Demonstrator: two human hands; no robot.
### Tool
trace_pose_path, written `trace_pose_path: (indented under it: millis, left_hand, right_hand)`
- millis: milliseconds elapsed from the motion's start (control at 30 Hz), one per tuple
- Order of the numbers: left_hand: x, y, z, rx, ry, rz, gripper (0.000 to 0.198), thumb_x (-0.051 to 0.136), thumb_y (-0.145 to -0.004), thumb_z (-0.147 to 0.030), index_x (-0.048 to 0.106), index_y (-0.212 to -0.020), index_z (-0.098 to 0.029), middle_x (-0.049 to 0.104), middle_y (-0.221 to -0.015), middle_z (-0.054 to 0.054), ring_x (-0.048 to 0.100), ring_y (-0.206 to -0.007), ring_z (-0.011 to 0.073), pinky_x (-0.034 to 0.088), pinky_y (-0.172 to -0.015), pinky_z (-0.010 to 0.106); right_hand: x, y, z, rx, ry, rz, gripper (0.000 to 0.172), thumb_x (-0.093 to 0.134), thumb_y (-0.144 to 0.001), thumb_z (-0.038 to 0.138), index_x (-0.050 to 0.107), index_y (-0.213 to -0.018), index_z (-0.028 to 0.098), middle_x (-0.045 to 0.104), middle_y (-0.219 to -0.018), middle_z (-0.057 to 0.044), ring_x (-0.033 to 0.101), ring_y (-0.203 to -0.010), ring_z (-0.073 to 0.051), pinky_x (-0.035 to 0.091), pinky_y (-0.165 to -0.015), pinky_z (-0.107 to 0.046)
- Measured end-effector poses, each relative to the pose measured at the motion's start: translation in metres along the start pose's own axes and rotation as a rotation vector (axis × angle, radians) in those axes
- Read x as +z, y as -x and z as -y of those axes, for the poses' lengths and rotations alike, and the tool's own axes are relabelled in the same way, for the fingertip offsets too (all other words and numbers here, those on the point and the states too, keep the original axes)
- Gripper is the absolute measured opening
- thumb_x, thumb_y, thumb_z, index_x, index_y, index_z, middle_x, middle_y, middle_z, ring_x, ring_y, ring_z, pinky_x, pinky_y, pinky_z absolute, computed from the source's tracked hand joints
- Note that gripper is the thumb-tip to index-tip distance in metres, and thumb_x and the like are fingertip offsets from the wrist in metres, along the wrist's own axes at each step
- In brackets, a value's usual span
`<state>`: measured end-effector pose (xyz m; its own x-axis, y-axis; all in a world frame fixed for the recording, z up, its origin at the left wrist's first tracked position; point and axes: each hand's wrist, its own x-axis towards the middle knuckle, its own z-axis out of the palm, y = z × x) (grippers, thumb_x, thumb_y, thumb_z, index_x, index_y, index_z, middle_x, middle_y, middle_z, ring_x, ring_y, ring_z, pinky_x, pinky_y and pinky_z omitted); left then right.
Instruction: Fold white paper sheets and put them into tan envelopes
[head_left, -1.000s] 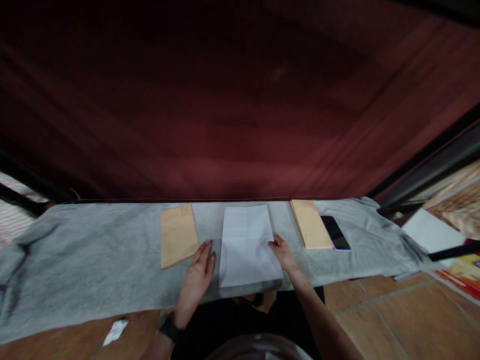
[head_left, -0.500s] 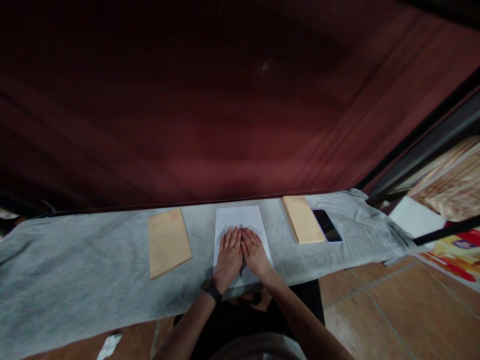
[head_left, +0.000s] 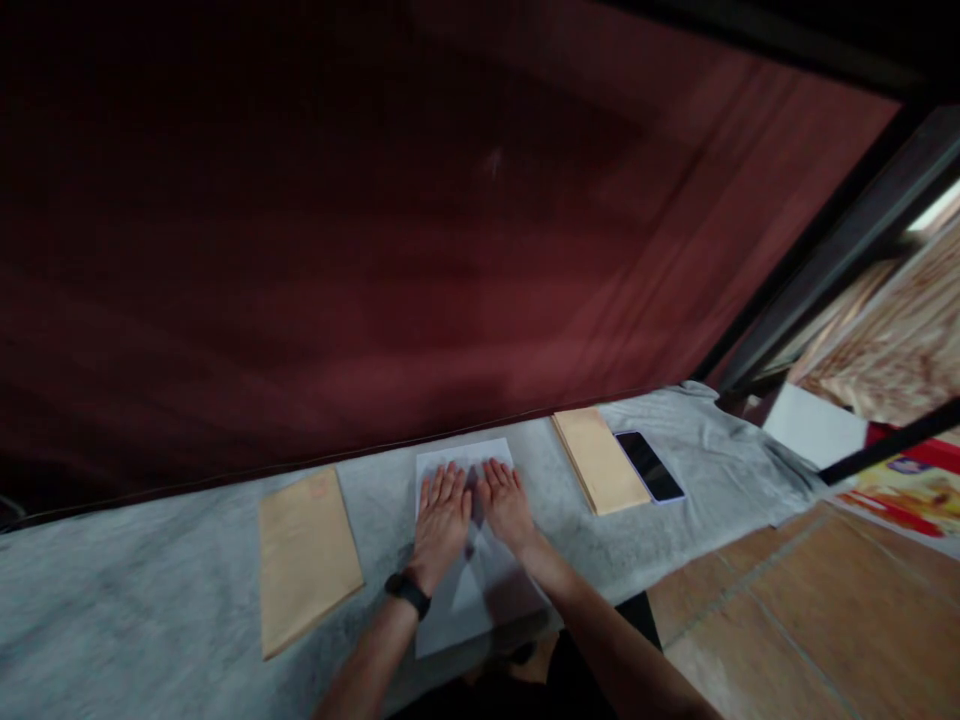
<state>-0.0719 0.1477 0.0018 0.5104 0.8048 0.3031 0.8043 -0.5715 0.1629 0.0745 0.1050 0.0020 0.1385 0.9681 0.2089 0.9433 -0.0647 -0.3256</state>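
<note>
A white sheet of paper lies on the grey cloth in front of me, with a faint crease down its middle. My left hand rests flat on its upper left part, fingers stretched out; a dark watch is on that wrist. On the upper right part lies my right hand, palm down with its fingers extended. A small gap separates the two hands. To the left is a brown envelope. Right of the paper sits a stack of brown envelopes.
A phone with a dark screen lies beside the right stack. Grey cloth covers the narrow table. A dark red panel rises behind it. At the right are a black frame, a colourful printed box and tiled floor.
Both hands have slid toward the paper's far edge and moved apart from each other. The view has turned slightly to the right.
</note>
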Motion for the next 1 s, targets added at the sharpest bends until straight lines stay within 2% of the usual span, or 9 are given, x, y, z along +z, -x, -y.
trace_pose_path:
  millis: [167, 333, 500, 633, 700, 767, 833, 900, 1000]
  left_hand:
    - [0.013, -0.039, 0.008, -0.055, -0.026, 0.096, 0.054, 0.029, -0.098, -0.026, 0.046, -0.148, -0.014, 0.043, -0.156, 0.013, 0.033, -0.148, 0.0269, 0.024, -0.120, 0.051]
    - [0.016, -0.033, 0.042, -0.140, -0.076, 0.050, 0.056, 0.030, -0.099, -0.032, 0.040, -0.151, -0.014, 0.042, -0.156, 0.012, 0.032, -0.148, 0.0250, 0.020, -0.122, 0.047]
    - [-0.001, -0.022, 0.054, -0.256, -0.064, 0.074, 0.056, 0.028, -0.100, -0.031, 0.040, -0.151, -0.012, 0.042, -0.156, 0.013, 0.033, -0.148, 0.0256, 0.021, -0.122, 0.046]
    - [-0.022, 0.009, 0.035, -0.361, -0.014, 0.008, 0.058, 0.031, -0.101, -0.030, 0.036, -0.150, 0.000, 0.036, -0.157, 0.024, 0.030, -0.148, 0.0318, 0.023, -0.121, 0.050]
    - [-0.028, 0.037, 0.016, -0.232, 0.005, -0.045, 0.056, 0.031, -0.101, -0.029, 0.035, -0.152, -0.006, 0.031, -0.160, 0.020, 0.024, -0.151, 0.0324, 0.022, -0.121, 0.054]
    - [-0.029, 0.068, -0.004, -0.060, 0.020, -0.009, 0.054, 0.031, -0.101, -0.027, 0.036, -0.154, -0.019, 0.034, -0.161, 0.010, 0.024, -0.151, 0.0295, 0.024, -0.121, 0.054]
    - [-0.026, 0.094, -0.018, 0.018, 0.014, 0.027, 0.055, 0.034, -0.099, -0.026, 0.038, -0.153, -0.019, 0.038, -0.159, 0.009, 0.028, -0.150, 0.0290, 0.027, -0.120, 0.053]
    - [-0.023, 0.113, -0.022, 0.008, -0.009, 0.050, 0.055, 0.036, -0.098, -0.029, 0.040, -0.152, -0.020, 0.040, -0.159, 0.009, 0.031, -0.149, 0.0290, 0.027, -0.120, 0.053]
    - [-0.023, 0.129, -0.015, -0.075, -0.034, 0.021, 0.056, 0.036, -0.099, -0.036, 0.042, -0.151, -0.018, 0.039, -0.158, 0.012, 0.034, -0.147, 0.0302, 0.029, -0.119, 0.053]
  right_hand:
    - [0.013, -0.029, -0.001, 0.002, 0.028, -0.029, 0.046, 0.035, -0.105, 0.032, 0.047, -0.148, 0.020, 0.043, -0.155, -0.010, 0.038, -0.145, -0.025, 0.027, -0.119, -0.047]
    - [0.020, -0.026, -0.033, 0.073, 0.059, -0.094, 0.050, 0.036, -0.105, 0.040, 0.043, -0.150, 0.019, 0.040, -0.157, -0.011, 0.038, -0.144, -0.028, 0.026, -0.118, -0.048]
    - [0.003, -0.028, -0.052, 0.177, 0.035, -0.087, 0.053, 0.035, -0.104, 0.037, 0.041, -0.151, 0.014, 0.040, -0.156, -0.015, 0.036, -0.145, -0.031, 0.023, -0.118, -0.051]
    - [-0.011, -0.008, -0.039, 0.208, -0.030, -0.143, 0.052, 0.034, -0.104, 0.032, 0.041, -0.151, 0.010, 0.038, -0.157, -0.018, 0.036, -0.145, -0.031, 0.025, -0.118, -0.052]
    - [-0.011, 0.019, -0.020, 0.091, -0.055, -0.140, 0.053, 0.033, -0.104, 0.032, 0.036, -0.154, 0.012, 0.033, -0.160, -0.015, 0.033, -0.147, -0.029, 0.025, -0.119, -0.050]
    - [-0.008, 0.054, 0.001, -0.097, -0.091, -0.077, 0.053, 0.036, -0.104, 0.032, 0.034, -0.155, 0.018, 0.031, -0.162, -0.010, 0.031, -0.148, -0.027, 0.026, -0.120, -0.048]
    - [-0.006, 0.087, 0.015, -0.209, -0.114, 0.002, 0.052, 0.039, -0.104, 0.033, 0.037, -0.154, 0.022, 0.035, -0.160, -0.007, 0.035, -0.146, -0.025, 0.028, -0.119, -0.045]
    - [-0.006, 0.111, 0.017, -0.209, -0.099, 0.027, 0.050, 0.040, -0.104, 0.036, 0.040, -0.152, 0.025, 0.038, -0.158, -0.006, 0.037, -0.145, -0.025, 0.026, -0.120, -0.047]
    - [-0.016, 0.128, -0.002, -0.136, -0.051, 0.019, 0.051, 0.043, -0.103, 0.037, 0.040, -0.153, 0.026, 0.038, -0.159, -0.006, 0.038, -0.145, -0.028, 0.025, -0.120, -0.049]
